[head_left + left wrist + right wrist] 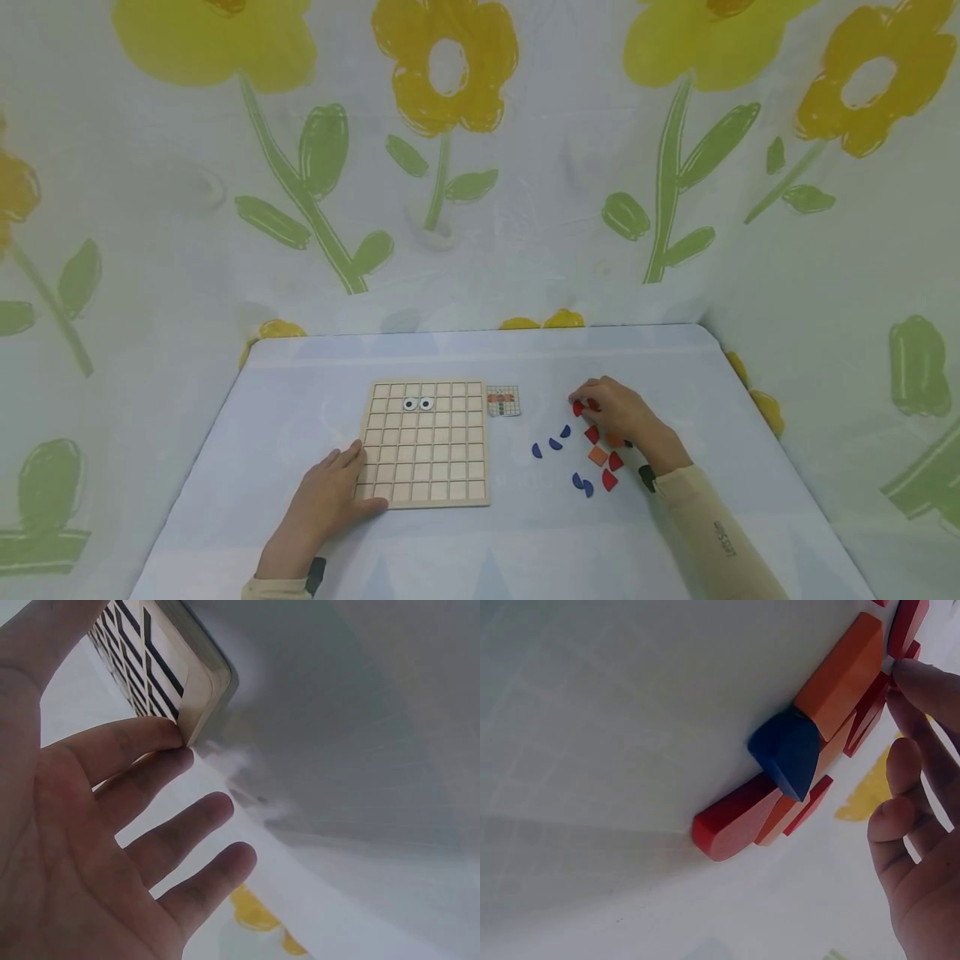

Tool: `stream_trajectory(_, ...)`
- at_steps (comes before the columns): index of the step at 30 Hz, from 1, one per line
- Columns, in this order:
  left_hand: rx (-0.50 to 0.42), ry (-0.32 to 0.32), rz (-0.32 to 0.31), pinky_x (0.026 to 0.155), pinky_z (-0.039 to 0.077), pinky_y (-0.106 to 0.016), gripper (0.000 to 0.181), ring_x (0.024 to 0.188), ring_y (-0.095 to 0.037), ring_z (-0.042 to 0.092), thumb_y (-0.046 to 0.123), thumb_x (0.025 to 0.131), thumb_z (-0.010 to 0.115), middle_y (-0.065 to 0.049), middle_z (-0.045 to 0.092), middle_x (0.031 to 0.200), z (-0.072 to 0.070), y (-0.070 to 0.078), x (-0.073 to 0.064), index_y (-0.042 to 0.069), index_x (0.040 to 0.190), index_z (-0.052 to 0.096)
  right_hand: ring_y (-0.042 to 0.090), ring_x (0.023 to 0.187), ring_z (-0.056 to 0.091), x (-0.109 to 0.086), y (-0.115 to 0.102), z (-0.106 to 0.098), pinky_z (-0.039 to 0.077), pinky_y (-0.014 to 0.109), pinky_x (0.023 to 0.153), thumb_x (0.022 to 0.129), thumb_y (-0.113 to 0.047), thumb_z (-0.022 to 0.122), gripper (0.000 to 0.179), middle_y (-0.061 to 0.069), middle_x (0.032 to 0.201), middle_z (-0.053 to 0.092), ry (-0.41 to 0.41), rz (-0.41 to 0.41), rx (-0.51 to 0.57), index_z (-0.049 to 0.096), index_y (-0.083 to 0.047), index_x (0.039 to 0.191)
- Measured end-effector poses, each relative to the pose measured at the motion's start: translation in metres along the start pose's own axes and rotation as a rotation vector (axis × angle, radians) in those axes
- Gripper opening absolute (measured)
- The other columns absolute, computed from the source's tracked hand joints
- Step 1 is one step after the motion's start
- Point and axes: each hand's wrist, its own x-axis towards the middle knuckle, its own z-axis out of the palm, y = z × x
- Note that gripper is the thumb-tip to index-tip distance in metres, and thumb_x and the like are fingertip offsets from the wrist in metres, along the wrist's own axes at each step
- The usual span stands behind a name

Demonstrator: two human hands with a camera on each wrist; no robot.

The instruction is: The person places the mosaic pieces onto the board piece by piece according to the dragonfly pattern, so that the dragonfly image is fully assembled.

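My left hand [321, 498] rests at the near left corner of a light wooden grid board [425, 450], thumb along the front edge and fingers against the left side. In the left wrist view, relaxed fingers [161, 784] touch the board's rim [206, 701]. Two round eye pieces [418, 404] sit in the board's upper cells. Over the loose pieces at the right, my right hand [618, 410] pinches a small red piece [577, 408] between thumb and index finger. Its shape is mostly hidden by the fingertips. Close below lie red fan-shaped pieces [609, 479] and an orange square [597, 455].
Several blue half-round pieces [556, 444] lie between the board and the right hand. A small pattern card [503, 401] touches the board's right side. In the right wrist view, a blue piece [787, 750] leans on an orange one [844, 675]. Flower-printed cloth [525, 250] walls the table.
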Motion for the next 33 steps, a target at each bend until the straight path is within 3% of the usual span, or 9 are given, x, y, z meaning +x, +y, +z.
stream_trajectory(10, -0.007, 0.022, 0.008, 0.113, 0.038, -0.059, 0.1, 0.135, -0.048, 0.045, 0.053, 0.073, 0.086, -0.025, 0.045, 0.152, 0.0007, -0.0009, 0.0005, -0.011, 0.141, 0.051, 0.021, 0.104, 0.06, -0.0033, -0.0001, 0.0012, 0.059, 0.043, 0.093, 0.09, -0.019, 0.08, 0.029, 0.003, 0.117, 0.068, 0.004, 0.01, -0.031, 0.076, -0.016, 0.119)
stream_trajectory(18, -0.007, 0.012, 0.005, 0.113, 0.038, -0.06, 0.101, 0.135, -0.048, 0.045, 0.054, 0.072, 0.086, -0.026, 0.045, 0.151, 0.0007, -0.0019, -0.001, -0.011, 0.141, 0.052, 0.022, 0.103, 0.061, -0.0029, -0.0001, 0.0022, 0.058, 0.043, 0.093, 0.09, -0.017, 0.08, 0.027, 0.002, 0.113, 0.07, 0.015, -0.007, -0.03, 0.077, -0.015, 0.117)
stream_trajectory(33, -0.011, 0.016, 0.014, 0.111, 0.04, -0.058, 0.101, 0.134, -0.046, 0.047, 0.054, 0.073, 0.086, -0.027, 0.046, 0.15, 0.0003, -0.0008, -0.0014, -0.013, 0.14, 0.051, 0.019, 0.097, 0.061, -0.0038, -0.0086, 0.0007, 0.06, 0.04, 0.091, 0.089, -0.016, 0.081, 0.027, 0.0, 0.107, 0.069, 0.015, 0.035, -0.021, 0.077, -0.015, 0.116)
